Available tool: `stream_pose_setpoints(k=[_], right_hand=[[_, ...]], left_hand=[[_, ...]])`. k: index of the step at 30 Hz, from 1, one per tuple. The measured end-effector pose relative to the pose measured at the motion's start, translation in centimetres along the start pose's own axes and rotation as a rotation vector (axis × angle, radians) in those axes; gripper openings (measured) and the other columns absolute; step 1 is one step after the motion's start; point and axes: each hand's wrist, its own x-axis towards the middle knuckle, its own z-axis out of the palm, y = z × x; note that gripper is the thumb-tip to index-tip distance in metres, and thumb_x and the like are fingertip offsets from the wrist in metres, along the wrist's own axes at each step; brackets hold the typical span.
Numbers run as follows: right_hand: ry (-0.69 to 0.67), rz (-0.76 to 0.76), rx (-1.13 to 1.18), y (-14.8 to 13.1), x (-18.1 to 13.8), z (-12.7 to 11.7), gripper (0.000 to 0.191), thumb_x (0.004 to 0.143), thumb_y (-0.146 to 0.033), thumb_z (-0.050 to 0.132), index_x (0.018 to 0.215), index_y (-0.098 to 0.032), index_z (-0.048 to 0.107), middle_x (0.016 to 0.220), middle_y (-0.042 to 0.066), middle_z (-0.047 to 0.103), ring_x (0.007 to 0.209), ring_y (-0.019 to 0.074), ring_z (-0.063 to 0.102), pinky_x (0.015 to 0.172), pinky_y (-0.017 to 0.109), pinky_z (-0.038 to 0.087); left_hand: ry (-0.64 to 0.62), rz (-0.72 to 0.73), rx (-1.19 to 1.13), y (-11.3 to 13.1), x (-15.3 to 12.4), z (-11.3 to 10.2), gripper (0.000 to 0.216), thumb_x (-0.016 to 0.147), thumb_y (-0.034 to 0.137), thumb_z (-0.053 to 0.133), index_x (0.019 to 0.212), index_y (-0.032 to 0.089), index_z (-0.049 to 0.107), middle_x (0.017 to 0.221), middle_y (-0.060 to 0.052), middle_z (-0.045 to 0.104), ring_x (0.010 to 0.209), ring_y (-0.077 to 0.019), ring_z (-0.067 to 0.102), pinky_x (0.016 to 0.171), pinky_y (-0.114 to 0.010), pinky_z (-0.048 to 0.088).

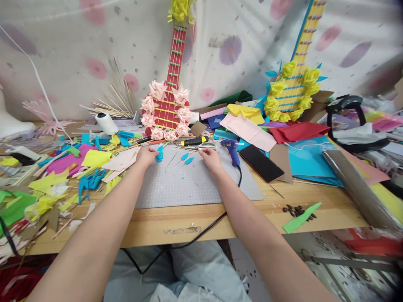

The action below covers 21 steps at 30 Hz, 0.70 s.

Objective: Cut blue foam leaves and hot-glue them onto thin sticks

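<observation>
My left hand is closed in a pinch on a small blue foam piece at the far left of the grey cutting mat. My right hand lies curled at the mat's far edge, touching white-handled scissors; whether it grips them I cannot tell. Two blue leaf-shaped cutouts lie on the mat between the hands. A blue glue gun stands just right of my right hand, its black cord running off the front of the table.
A red paper guitar with pink flowers and a yellow-flowered guitar lean on the back cloth. Coloured foam scraps cover the left side, foam sheets the right. A black phone, a silver roll and seeds lie right.
</observation>
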Motion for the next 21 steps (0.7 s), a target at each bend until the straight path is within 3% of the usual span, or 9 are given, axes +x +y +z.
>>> stream_pose_setpoints(k=[8, 10, 13, 15, 18, 21], right_hand=[[-0.076, -0.027, 0.067, -0.6, -0.7, 0.8, 0.022, 0.066, -0.040, 0.053, 0.066, -0.017, 0.054, 0.055, -0.002, 0.050, 0.050, 0.0091, 0.042, 0.048, 0.022, 0.032], [-0.128, -0.026, 0.162, -1.5, -1.3, 1.1, 0.023, 0.066, -0.040, 0.054, 0.068, -0.018, 0.054, 0.056, -0.002, 0.052, 0.050, 0.0090, 0.044, 0.048, 0.022, 0.034], [-0.240, -0.084, 0.257, -2.9, -2.6, 1.9, 0.027, 0.066, -0.041, 0.055, 0.079, -0.018, 0.056, 0.065, -0.001, 0.056, 0.054, 0.0093, 0.048, 0.049, 0.022, 0.037], [-0.296, -0.182, 0.240, -3.6, -3.6, 2.5, 0.030, 0.066, -0.041, 0.057, 0.086, -0.018, 0.057, 0.071, 0.000, 0.057, 0.058, 0.0096, 0.050, 0.053, 0.022, 0.040], [-0.274, -0.295, 0.167, -4.1, -4.7, 3.5, 0.024, 0.068, -0.036, 0.057, 0.084, -0.018, 0.057, 0.074, 0.000, 0.058, 0.063, 0.0097, 0.051, 0.061, 0.024, 0.042], [-0.218, -0.310, 0.088, -4.0, -5.0, 4.0, 0.015, 0.073, -0.031, 0.050, 0.076, -0.017, 0.055, 0.070, 0.000, 0.057, 0.062, 0.0101, 0.051, 0.061, 0.024, 0.040]], left_hand=[[0.026, -0.059, -0.426, 0.8, -2.0, -1.1, 0.017, 0.055, 0.029, 0.067, 0.061, 0.015, 0.059, 0.053, 0.001, 0.054, 0.049, -0.0094, 0.045, 0.046, -0.021, 0.032], [-0.054, -0.071, -0.677, 1.5, -3.6, -0.8, 0.020, 0.055, 0.029, 0.069, 0.064, 0.016, 0.057, 0.055, 0.003, 0.052, 0.048, -0.0065, 0.043, 0.044, -0.019, 0.030], [-0.331, -0.084, -1.087, 2.4, -6.1, 0.5, 0.028, 0.053, 0.028, 0.072, 0.070, 0.017, 0.054, 0.057, 0.006, 0.047, 0.044, -0.0024, 0.037, 0.039, -0.015, 0.024], [-0.449, -0.103, -1.248, 2.8, -7.3, 1.5, 0.032, 0.051, 0.027, 0.075, 0.069, 0.017, 0.051, 0.053, 0.008, 0.041, 0.039, -0.0005, 0.030, 0.035, -0.013, 0.018], [-0.468, -0.083, -1.320, 3.1, -8.3, 2.4, 0.035, 0.050, 0.028, 0.076, 0.069, 0.017, 0.050, 0.050, 0.010, 0.035, 0.037, 0.0005, 0.026, 0.032, -0.012, 0.014], [-0.466, -0.015, -1.258, 3.2, -8.8, 2.8, 0.035, 0.051, 0.029, 0.076, 0.070, 0.016, 0.051, 0.050, 0.009, 0.036, 0.037, 0.0002, 0.030, 0.031, -0.012, 0.016]])
